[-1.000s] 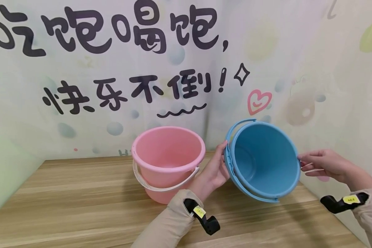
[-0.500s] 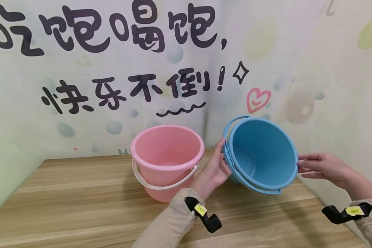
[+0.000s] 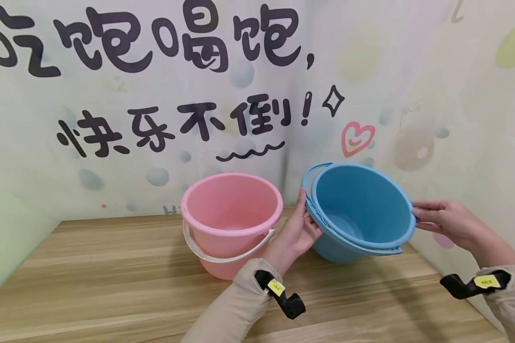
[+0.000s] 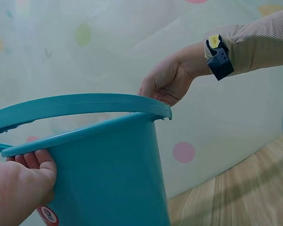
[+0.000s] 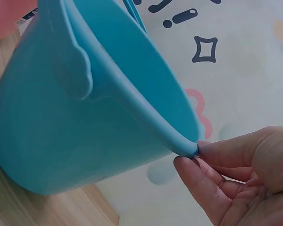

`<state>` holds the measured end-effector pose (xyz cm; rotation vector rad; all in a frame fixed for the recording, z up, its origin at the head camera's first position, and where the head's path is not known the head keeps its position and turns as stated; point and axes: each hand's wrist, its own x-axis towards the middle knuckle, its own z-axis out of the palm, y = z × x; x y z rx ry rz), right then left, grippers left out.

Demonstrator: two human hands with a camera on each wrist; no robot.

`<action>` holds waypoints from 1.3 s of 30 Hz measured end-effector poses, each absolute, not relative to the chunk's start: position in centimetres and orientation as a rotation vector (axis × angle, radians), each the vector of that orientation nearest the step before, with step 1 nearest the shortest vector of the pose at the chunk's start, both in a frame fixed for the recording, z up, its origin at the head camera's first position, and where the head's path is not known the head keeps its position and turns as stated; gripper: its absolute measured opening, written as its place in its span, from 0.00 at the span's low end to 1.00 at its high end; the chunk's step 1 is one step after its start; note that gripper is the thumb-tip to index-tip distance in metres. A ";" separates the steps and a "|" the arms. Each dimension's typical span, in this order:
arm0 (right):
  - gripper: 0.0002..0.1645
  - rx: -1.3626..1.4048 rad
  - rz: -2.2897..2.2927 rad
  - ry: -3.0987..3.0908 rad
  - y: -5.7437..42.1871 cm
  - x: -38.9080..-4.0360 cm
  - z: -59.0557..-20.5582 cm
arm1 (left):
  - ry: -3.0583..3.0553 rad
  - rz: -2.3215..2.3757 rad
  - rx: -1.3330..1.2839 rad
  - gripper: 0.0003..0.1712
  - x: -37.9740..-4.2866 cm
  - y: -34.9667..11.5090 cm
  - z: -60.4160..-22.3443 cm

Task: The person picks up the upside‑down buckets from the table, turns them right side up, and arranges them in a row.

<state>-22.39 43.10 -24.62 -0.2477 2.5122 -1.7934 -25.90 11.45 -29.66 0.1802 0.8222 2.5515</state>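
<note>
A blue bucket [image 3: 360,205] is tilted, its mouth facing up and toward me, with its blue handle [image 4: 75,106] folded down to the left side of the rim. My left hand [image 3: 298,233] grips that side, fingers [image 4: 35,160] tucked under the rim. On the far right of the rim, my right hand [image 3: 459,224] pinches the edge between thumb and fingers, as the right wrist view shows plainly. Left of the blue bucket stands an upright pink bucket [image 3: 231,245], its white handle [image 3: 227,259] hanging down in front. Nothing shows inside either bucket.
Both buckets are at a wooden table [image 3: 111,286]. A pale patterned backdrop [image 3: 124,176] with large dark lettering rises behind it and along the right side. Black wrist cameras [image 3: 283,295] are strapped over both sleeves.
The blue bucket has swung from lying more on its side toward upright, its mouth turning upward and its outer wall coming into view. Both hands have stayed on its rim. The pink bucket stays put.
</note>
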 end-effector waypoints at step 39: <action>0.15 -0.013 -1.784 2.494 41.7 -26.6 -24.4 | 0.591 2.700 -0.033 0.39 -26.5 12.3 -30.7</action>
